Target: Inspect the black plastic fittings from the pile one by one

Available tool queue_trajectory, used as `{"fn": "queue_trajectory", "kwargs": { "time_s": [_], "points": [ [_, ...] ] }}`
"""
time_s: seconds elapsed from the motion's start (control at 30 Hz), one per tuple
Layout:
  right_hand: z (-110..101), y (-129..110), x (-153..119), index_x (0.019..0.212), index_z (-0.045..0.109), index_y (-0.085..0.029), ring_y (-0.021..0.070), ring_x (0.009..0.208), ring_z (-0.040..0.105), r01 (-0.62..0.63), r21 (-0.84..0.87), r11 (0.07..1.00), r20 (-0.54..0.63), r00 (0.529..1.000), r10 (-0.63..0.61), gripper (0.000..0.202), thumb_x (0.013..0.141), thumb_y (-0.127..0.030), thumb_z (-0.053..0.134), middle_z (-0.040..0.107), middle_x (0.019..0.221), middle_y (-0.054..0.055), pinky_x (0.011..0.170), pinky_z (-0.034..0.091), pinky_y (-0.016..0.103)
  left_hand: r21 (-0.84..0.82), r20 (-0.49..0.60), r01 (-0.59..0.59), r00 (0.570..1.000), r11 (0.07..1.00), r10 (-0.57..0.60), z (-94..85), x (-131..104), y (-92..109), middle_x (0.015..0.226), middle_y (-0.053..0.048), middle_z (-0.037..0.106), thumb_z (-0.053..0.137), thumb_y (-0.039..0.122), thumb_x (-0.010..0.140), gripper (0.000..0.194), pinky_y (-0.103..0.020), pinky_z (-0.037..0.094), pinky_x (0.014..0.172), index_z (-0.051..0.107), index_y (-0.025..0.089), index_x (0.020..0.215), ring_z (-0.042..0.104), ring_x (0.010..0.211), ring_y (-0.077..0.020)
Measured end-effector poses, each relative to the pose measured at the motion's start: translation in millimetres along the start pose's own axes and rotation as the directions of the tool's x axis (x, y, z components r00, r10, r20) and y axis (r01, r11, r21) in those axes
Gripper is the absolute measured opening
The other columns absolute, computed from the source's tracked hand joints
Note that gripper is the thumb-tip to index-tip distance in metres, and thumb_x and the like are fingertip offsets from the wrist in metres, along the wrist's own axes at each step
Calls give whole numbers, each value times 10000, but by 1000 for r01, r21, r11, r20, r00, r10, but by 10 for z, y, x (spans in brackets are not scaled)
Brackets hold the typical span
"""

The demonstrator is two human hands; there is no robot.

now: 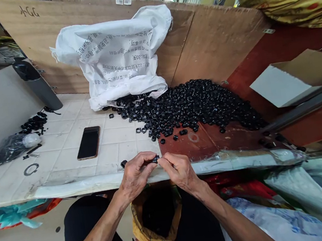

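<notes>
Between both hands, just above the table's front edge, is a small black plastic ring (156, 159). My left hand (138, 173) pinches it between thumb and fingers. From the other side my right hand (181, 169) is closed, its thumb and fingertips pressed against the ring. Another black piece (123, 163) lies on the table beside my left knuckles. Beyond the hands spreads a large heap of black rings (200, 105), spilling from the mouth of a white woven sack (119, 54). Below the hands, a yellow sack (139, 228) stands open between the knees.
A phone (89, 143) lies on the table left of the heap. Farther left are a grey bottle (39, 87), a plastic bag of black parts (10, 149) and a flat ring (31, 169). A wooden board (198, 40) backs the table; a cardboard box (286, 82) is at right.
</notes>
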State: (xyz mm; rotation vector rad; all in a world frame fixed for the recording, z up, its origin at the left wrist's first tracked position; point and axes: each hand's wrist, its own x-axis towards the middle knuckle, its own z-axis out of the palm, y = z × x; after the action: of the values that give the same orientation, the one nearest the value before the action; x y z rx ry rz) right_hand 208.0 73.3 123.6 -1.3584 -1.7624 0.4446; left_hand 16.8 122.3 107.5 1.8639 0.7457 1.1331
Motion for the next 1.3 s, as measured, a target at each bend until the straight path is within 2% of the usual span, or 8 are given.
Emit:
{"fn": "queue_trajectory", "kwargs": {
  "time_s": [0.13, 0.27, 0.4, 0.5, 0.67, 0.8, 0.97, 1.3],
  "points": [
    [12, 24, -80, 937, 654, -211, 156, 664, 602, 7, 56, 998, -54, 999, -4, 133, 989, -327, 617, 656, 782, 12, 627, 476, 269, -35, 10, 50, 999, 998, -50, 41, -34, 7, 1140, -89, 760, 670, 273, 981, 164, -357, 597, 958, 721, 193, 1114, 735, 1037, -196],
    [5, 58, -122, 722, 591, -223, 144, 574, 526, -9, 21, 1000, -35, 999, 10, 312, 1012, -338, 583, 570, 637, -11, 575, 438, 272, -15, 37, 71, 997, 997, -71, 72, -56, -12, 1156, -90, 752, 664, 298, 987, 187, -373, 581, 996, 719, 197, 1134, 725, 1065, -200],
    [-21, 80, -133, 974, 685, -218, 167, 665, 629, -22, 50, 998, -64, 998, 25, 140, 978, -346, 628, 699, 807, 26, 602, 491, 267, -29, 61, 76, 995, 997, -74, 113, -78, -48, 1158, -92, 751, 651, 315, 995, 209, -372, 579, 998, 717, 202, 1159, 723, 1070, -202],
    [-48, 96, -133, 877, 685, -223, 158, 613, 614, -44, 26, 999, -74, 996, 46, 192, 1004, -331, 589, 669, 713, 9, 579, 482, 260, -44, 67, 88, 994, 995, -85, 154, -97, -79, 1150, -86, 754, 665, 318, 985, 202, -367, 578, 995, 725, 207, 1143, 724, 1068, -203],
    [-54, 98, -133, 1062, 693, -217, 204, 810, 689, 70, 75, 995, -57, 996, -66, 144, 985, -303, 606, 728, 925, 65, 760, 554, 312, -154, 55, 189, 982, 970, -183, 197, -113, -88, 1121, -84, 765, 697, 334, 962, 232, -356, 601, 950, 725, 194, 1144, 736, 1030, -209],
    [-35, 60, -129, 832, 655, -221, 159, 608, 613, -89, 47, 995, -30, 995, 91, 258, 1032, -310, 519, 651, 684, 9, 624, 503, 273, -72, 34, 128, 992, 989, -125, 207, -119, -65, 1158, -83, 761, 683, 310, 969, 213, -384, 575, 1008, 729, 207, 1150, 721, 1086, -215],
    [-32, 34, -134, 1024, 680, -212, 196, 754, 694, -9, 95, 995, -89, 996, 17, 130, 968, -297, 599, 728, 886, 58, 716, 558, 308, -175, 31, 204, 979, 963, -202, 224, -119, -76, 1113, -74, 771, 705, 313, 953, 215, -350, 603, 933, 733, 202, 1135, 739, 1016, -207],
    [27, -7, -113, 951, 650, -205, 168, 617, 648, -249, 223, 942, -21, 965, 260, 156, 938, -350, 596, 669, 750, 19, 604, 500, 280, -138, 7, 149, 989, 979, -149, 249, -117, -116, 1099, -74, 768, 687, 278, 968, 182, -324, 617, 914, 712, 185, 1122, 747, 997, -192]
  ]
}}
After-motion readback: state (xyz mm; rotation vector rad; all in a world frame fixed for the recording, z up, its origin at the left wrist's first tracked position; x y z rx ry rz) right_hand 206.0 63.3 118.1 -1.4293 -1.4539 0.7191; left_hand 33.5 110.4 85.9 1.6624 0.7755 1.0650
